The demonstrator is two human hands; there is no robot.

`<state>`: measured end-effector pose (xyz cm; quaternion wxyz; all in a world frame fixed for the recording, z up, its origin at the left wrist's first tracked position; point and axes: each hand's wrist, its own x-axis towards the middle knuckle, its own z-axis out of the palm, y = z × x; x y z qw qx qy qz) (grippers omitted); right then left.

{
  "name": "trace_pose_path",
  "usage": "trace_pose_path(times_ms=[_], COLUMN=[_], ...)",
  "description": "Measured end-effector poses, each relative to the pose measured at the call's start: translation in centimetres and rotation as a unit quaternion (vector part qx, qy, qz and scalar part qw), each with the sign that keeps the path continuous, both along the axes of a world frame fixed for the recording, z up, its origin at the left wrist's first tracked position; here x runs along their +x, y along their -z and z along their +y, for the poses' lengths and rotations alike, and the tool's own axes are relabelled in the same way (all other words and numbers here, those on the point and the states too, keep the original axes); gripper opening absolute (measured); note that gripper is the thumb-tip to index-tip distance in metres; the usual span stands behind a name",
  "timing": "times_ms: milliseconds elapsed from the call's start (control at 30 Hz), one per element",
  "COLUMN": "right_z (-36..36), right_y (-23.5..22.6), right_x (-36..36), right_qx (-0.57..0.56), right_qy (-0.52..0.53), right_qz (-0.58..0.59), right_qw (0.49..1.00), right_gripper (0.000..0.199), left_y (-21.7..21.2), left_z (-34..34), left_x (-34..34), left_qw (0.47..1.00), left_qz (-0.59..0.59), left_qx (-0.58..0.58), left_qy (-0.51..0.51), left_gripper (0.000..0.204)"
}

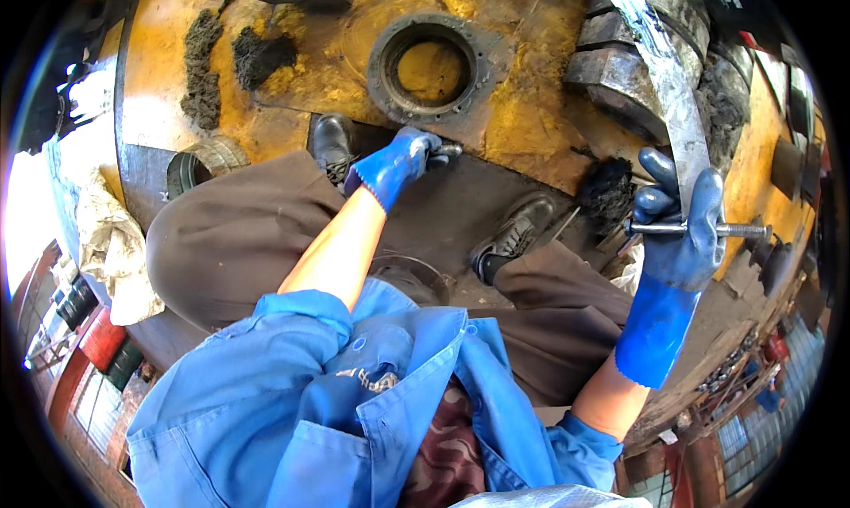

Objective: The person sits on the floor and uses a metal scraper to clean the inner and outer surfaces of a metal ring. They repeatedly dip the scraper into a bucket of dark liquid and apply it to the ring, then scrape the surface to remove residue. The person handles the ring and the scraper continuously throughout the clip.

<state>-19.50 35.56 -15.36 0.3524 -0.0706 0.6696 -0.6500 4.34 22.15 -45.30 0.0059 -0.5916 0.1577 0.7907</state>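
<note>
Both my hands wear blue rubber gloves. My left hand (pixel 403 161) is closed above the near edge of the yellow surface. From its fingers pokes the rounded end of a small metal piece (pixel 451 150); the rest is hidden. My right hand (pixel 680 234), raised at the right, is closed on a long metal bolt (pixel 744 231) lying crosswise through the fingers. A long flat metal strip (pixel 677 110), smeared grey, rises from between the same fingers. Ahead of my left hand sits a dark round flange (pixel 383 70) with small holes around its rim.
Grimy yellow sheeting (pixel 531 127) lies ahead of me. Dark clumps of fibre (pixel 261 57) rest at its left, a black tuft (pixel 606 194) at the right. Thick metal blocks (pixel 611 83) are stacked far right. A hollow cylinder (pixel 208 163) lies by my left knee.
</note>
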Motion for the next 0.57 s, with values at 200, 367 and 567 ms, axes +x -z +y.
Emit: trace_pose_path(times_ms=[200, 367, 567], right_z=[0.0, 1.4, 2.3], right_y=[0.3, 3.8, 10.2], right_x=[2.5, 4.9, 8.7], right_qx=[0.046, 0.12, 0.173], right_qy=[-0.087, -0.137, -0.226], right_qz=[-0.02, -0.103, -0.103], right_qw=[0.995, 0.978, 0.953], right_gripper=[0.046, 0.04, 0.044], left_y=[4.3, -11.7, -29.0], left_z=[-2.7, -6.7, -14.5], left_x=[5.5, 4.7, 4.3], left_qw=[0.972, 0.858, 0.836], left_qz=[0.067, 0.109, -0.058], left_qx=[-0.136, -0.36, -0.429], left_qy=[0.178, 0.349, 0.339], left_gripper=[0.027, 0.029, 0.046])
